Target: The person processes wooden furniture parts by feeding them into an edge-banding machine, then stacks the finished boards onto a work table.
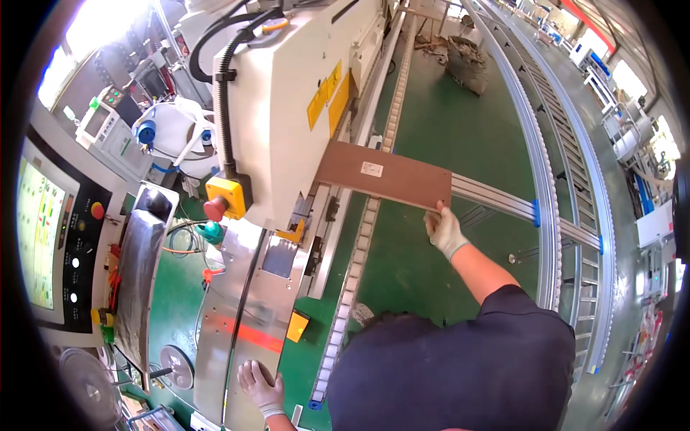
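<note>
A dark shirt looms below the right hand, whose grip pinches a brown board by its corner, far end at the machine (seemingly midway, release remaining), while the left hand splays, empty, at the metal bed.

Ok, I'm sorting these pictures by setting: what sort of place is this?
Probably a factory floor, perhaps for panel work: a large white machine with a red mushroom button, a lit control screen, and a roller track passing beneath a brown board.
</note>
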`<state>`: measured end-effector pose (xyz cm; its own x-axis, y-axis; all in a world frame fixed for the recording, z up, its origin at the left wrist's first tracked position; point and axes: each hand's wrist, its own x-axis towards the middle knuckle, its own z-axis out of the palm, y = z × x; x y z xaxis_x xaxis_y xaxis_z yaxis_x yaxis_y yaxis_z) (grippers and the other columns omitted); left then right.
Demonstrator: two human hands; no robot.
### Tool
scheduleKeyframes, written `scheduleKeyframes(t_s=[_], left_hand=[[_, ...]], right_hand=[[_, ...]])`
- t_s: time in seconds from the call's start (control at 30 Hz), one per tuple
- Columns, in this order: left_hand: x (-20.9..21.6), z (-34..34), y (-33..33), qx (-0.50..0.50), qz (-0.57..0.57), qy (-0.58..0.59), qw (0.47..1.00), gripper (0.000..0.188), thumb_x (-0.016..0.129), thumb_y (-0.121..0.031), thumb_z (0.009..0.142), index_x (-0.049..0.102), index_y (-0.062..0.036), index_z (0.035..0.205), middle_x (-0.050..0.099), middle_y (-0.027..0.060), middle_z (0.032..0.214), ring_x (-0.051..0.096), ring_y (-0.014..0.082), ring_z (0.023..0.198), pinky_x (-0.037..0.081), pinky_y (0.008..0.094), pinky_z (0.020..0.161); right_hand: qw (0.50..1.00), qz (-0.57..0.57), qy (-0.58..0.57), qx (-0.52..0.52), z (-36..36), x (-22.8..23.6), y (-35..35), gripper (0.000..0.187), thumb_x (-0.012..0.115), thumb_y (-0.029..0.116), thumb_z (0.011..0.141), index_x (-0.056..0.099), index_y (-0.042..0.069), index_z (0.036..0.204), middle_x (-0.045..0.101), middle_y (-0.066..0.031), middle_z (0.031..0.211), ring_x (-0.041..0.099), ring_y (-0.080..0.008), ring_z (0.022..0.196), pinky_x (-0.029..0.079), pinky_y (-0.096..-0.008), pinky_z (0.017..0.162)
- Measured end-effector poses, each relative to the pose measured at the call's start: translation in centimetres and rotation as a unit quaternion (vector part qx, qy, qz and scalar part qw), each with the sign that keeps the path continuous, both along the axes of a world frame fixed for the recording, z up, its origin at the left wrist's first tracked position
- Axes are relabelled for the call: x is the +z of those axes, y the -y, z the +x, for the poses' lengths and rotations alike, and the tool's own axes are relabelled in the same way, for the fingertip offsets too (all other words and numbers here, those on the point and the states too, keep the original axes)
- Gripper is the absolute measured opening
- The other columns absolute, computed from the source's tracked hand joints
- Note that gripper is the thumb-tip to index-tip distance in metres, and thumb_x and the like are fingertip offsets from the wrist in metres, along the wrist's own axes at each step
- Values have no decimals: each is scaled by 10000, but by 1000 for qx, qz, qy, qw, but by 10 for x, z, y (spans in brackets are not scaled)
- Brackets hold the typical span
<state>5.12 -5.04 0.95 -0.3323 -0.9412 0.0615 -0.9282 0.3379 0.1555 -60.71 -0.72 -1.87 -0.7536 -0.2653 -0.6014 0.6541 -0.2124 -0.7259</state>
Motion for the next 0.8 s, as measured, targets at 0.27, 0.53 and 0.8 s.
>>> scheduleKeyframes(t_s=[0.27, 0.53, 0.8], left_hand=[[-6, 17, 4, -8, -67, -43, 997, 717, 783, -399, 758, 567, -84, 1364, 545, 158, 1428, 478, 403, 1367, 338, 556, 1176], [18, 58, -55, 171, -35, -173, 969, 655, 633, -417, 945, 460, -12, 1430, 499, 232, 1446, 418, 441, 1403, 275, 531, 1218], [-80, 233, -262, 669, -215, -340, 625, 427, 491, -200, 1034, 449, 60, 1370, 499, 235, 1374, 491, 361, 1279, 363, 430, 1124]], right_hand=[[643, -72, -557, 520, 268, 46, 33, 204, 698, 144, 950, 714, 9, 1102, 738, -120, 960, 715, -224, 869, 573, -341, 779], [342, -62, -708, 615, 364, 16, 30, 227, 751, 272, 881, 772, 86, 1009, 761, -140, 923, 734, -344, 854, 582, -449, 777], [322, 34, -696, 641, 367, 17, 26, 306, 657, 328, 1000, 740, 36, 1041, 752, -156, 1011, 725, -337, 926, 559, -391, 838]])
